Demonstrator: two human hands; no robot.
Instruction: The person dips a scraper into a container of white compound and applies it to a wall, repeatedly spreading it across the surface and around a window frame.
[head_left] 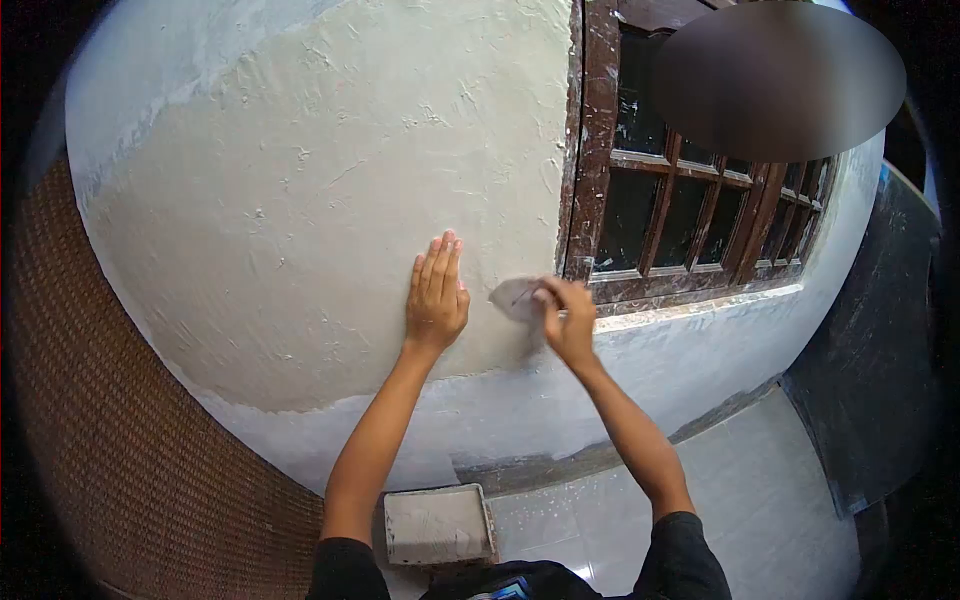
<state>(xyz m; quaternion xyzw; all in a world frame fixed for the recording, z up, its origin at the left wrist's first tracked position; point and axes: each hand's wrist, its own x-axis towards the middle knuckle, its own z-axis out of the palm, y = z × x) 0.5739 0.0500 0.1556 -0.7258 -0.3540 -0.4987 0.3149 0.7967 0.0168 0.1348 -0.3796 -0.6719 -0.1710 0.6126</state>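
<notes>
My left hand lies flat against the cream-plastered wall, its fingers stretched upward. To its right, my right hand pinches a thin, flat greyish piece against or close to the plaster. Motion blurs this piece, so its exact kind cannot be made out. Ridges and small rough flecks mark the plaster around and above both hands. Below my hands the cream coat ends in an uneven edge over a whitish lower wall.
A brown wooden window frame with glass panes and a ledge stands right of my right hand. A plaster-smeared tray sits low in front of me. Woven matting borders the left; a dark panel leans at right. White specks dot the tiled floor.
</notes>
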